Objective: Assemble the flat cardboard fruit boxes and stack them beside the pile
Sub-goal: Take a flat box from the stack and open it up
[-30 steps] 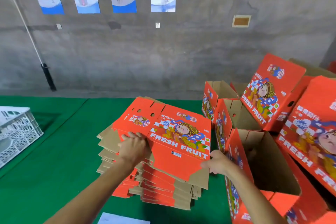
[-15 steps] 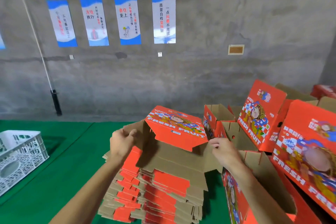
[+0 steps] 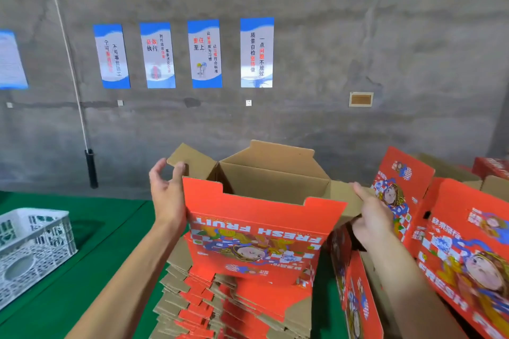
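Observation:
I hold one red "FRESH FRUIT" box up in front of me, popped open into a square tube with its brown inside showing and its print upside down. My left hand is at its left edge, thumb and fingers pinching the brown side flap. On the right edge, my right hand grips the other brown side flap. Below the box lies the pile of flat boxes, red and brown, on the green mat.
Several assembled red boxes stand and lean at the right, close to my right arm. A white plastic crate sits at the left on the green mat. A grey concrete wall with posters is behind.
The top flat box was lifted off the pile, raised and opened from flat into a tube. Both hands moved up and apart to its side flaps.

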Available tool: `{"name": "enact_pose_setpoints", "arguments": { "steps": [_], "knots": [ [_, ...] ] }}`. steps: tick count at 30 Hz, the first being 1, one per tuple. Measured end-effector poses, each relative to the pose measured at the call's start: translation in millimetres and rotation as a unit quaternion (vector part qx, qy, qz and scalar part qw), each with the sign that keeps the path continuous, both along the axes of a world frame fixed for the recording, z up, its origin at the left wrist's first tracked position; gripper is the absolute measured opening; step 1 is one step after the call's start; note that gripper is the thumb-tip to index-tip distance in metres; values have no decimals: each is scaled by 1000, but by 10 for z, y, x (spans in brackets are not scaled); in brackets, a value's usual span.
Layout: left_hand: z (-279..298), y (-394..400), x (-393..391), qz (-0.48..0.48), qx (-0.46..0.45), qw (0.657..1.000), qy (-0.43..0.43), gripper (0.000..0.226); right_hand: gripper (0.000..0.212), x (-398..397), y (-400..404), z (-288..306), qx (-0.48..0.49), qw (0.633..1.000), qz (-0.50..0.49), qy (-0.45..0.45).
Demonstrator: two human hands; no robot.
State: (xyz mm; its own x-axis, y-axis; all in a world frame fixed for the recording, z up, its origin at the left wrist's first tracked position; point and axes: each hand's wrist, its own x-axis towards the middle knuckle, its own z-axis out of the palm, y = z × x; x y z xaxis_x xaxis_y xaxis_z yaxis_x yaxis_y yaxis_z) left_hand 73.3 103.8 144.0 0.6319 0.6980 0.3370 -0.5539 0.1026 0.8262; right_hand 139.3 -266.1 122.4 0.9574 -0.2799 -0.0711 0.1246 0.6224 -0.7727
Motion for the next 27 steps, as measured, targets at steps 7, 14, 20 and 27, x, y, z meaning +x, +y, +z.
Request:
{"name": "enact_pose_setpoints", "arguments": {
  "steps": [7, 14, 20, 27],
  "knots": [
    [81, -143, -112, -14, 78, 997, -4, 42, 51, 45, 93, -286, 36, 997, 59, 38],
    [-37, -267, -103, -10, 242, 968, 67, 84, 34, -57, 387, -359, 2, 990, 132, -57],
    [-29, -100, 40, 44, 338, 927, 154, 88, 55, -48, 432, -355, -82, 985, 116, -100],
    [52, -81, 236, 19, 387, 898, 208, 97, 77, 3, 389, -374, -342, 913, 53, -215]
  ]
}}
